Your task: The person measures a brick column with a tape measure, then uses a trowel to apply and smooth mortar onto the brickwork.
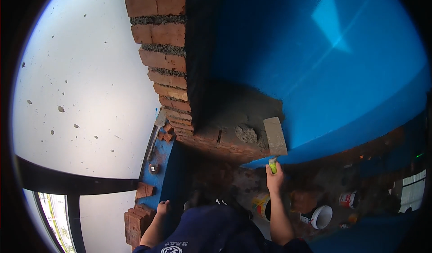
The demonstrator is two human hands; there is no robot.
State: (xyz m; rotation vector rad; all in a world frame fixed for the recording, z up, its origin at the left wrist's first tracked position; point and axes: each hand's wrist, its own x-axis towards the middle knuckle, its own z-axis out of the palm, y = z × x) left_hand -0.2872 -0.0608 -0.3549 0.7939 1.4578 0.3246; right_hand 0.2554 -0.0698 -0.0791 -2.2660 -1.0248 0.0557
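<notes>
right hand: grip closed on trowel over mortar | left hand: on blue ledge | brick wall ahead

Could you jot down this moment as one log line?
right hand: holds trowel over mortar on brick course | left hand: rests on blue ledge | brick wall: stands behind

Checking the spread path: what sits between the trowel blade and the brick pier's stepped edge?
Head view: a grey mortar lump on the top brick course lies between the trowel, held by the right hand, and the brick pier.
</notes>
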